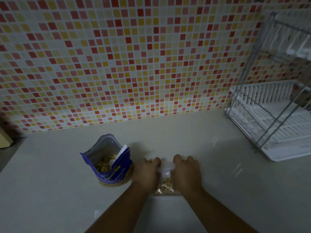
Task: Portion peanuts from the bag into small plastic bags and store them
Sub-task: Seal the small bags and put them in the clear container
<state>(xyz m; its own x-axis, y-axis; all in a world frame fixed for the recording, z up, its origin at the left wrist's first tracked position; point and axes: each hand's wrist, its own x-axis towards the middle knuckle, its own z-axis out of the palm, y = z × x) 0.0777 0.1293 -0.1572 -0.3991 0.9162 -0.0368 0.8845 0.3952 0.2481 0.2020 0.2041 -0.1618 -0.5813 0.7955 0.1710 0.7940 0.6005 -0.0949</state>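
Pale counter (50, 174) under a red-and-yellow mosaic wall (117, 64), dim light. Small bag (165, 177) lay flat near the counter's front edge, right between both hands, touching both. Its mouth pointed away from me toward the wall and the peanuts (165, 186) were bunched at the near end. The top strip ran left to right, so its long axis spanned from one hand to the other. Left hand (147, 172) and right hand (186, 172) each had fingers curled over that top edge, gripping a corner; thumbs were hidden underneath. Neither hand was nearer, an even split. My read: sealing step, so the next move would run along the strip, not across it. Couldn't tell if the seal was already closed. Peanut bag (116, 172) stood upright and open just beside the left hand, not touching it, with a white scoop (120, 154) stuck in it. Count: one peanut bag, one scoop, one filled small bag, two hands. Something pale lay between the forearms, possibly spare bags, too faint to call. One white dish rack (277, 123) sat well apart at far right.
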